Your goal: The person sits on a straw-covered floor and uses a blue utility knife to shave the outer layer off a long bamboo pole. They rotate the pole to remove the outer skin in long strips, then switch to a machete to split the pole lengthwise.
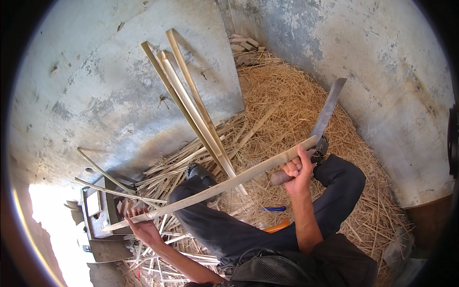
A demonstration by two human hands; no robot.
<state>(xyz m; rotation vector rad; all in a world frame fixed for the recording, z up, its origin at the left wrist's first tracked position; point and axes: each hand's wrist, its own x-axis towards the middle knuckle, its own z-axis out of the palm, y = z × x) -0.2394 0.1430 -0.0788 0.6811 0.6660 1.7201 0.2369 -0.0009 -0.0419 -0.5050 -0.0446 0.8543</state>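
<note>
A long split bamboo strip (pixel 210 191) lies slantwise across my lap, rising from lower left to upper right. My left hand (pixel 143 230) has its fingers curled round the strip close to its lower left end. My right hand (pixel 298 171) is closed round the brown handle (pixel 280 178) of a machete (pixel 329 107). Its thumb presses on the strip near the upper right end. The long blade points up and away, partly hidden where the strip crosses it. My fingers cover part of the handle.
Several bamboo strips (pixel 184 91) lean against the grey wall (pixel 95 91). Shavings (pixel 287 95) and thin slats (pixel 177 160) cover the floor. A metal box-like frame (pixel 98 210) stands left. A blue object (pixel 273 208) and an orange object (pixel 278 226) lie near my legs. Bricks (pixel 246 45) fill the corner.
</note>
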